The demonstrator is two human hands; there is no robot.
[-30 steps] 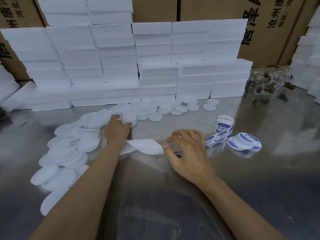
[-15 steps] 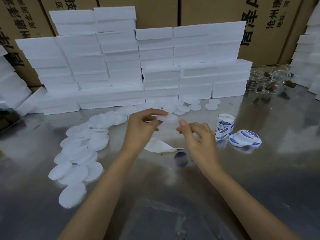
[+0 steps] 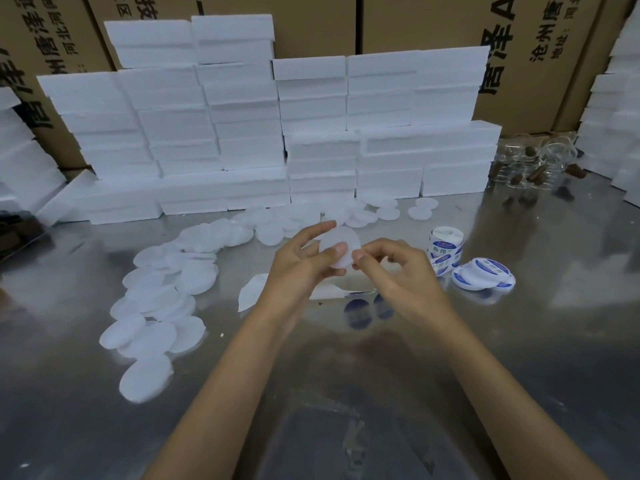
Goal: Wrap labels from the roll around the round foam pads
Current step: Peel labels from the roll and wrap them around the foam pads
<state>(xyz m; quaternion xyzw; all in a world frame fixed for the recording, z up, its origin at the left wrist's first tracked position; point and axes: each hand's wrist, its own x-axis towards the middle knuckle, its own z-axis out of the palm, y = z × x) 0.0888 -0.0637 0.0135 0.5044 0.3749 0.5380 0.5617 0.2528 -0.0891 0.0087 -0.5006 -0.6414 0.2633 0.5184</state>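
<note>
Round white foam pad (image 3: 341,244), left hand (image 3: 301,263) pinching

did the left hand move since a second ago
Yes. The left hand has risen off the pile of loose pads on the table and come right, toward the label roll, now holding one round foam pad.

- Bare metal table (image 3: 519,341) below and right of the right hand (image 3: 398,271).
- Label roll (image 3: 445,249) and wrapped pads (image 3: 485,278) just right of it.
- Loose foam pads (image 3: 162,306) left of the left hand (image 3: 298,268).
- Foam block wall (image 3: 277,133) blocking beyond.
</note>
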